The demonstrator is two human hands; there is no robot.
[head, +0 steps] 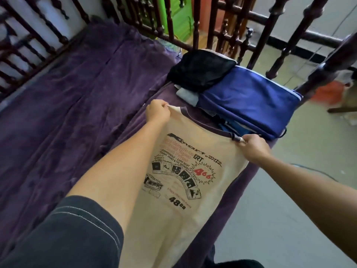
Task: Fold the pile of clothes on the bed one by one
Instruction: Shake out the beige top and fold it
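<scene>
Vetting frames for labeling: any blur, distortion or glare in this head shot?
Head view: wide-angle distortion bends the bed rails toward the edges; the orange object on the floor at right is smeared; the cream T-shirt is sharp at centre, its print mostly legible; light is soft and even, no glare.

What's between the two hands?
In the head view, the cream T-shirt with its dark-trimmed neckline stretches between the left hand and the right hand, each pinching its top edge.

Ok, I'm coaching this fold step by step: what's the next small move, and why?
Probably lay the cream printed T-shirt flat on the purple bedspread. The left hand and right hand pinch its shoulders and it hangs unfolded, so it likely needs a surface before any fold.
</scene>
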